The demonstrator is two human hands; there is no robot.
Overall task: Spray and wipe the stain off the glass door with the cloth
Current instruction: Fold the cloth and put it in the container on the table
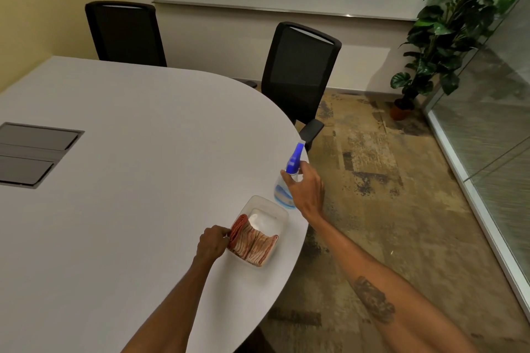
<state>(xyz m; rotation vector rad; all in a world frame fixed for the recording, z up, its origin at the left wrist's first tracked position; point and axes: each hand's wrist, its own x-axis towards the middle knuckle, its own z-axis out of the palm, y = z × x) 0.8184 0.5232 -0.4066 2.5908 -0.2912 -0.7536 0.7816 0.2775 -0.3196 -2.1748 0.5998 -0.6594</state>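
A folded red-and-white striped cloth (pixel 252 242) lies in a clear plastic tray (pixel 279 210) near the table's right edge. My left hand (pixel 212 242) pinches the cloth's left end. A clear spray bottle (pixel 282 195) with a blue trigger head (pixel 295 159) stands just beyond the tray at the table edge. My right hand (pixel 305 190) is wrapped around its neck. The glass wall (pixel 493 123) runs along the right side of the room; no stain shows on it from here.
The white oval table (pixel 137 152) has a grey cable hatch (pixel 31 152) at the left. Two black office chairs (pixel 301 69) stand behind it. A potted plant (pixel 447 23) fills the far right corner. Patterned carpet (pixel 387 195) lies between table and glass.
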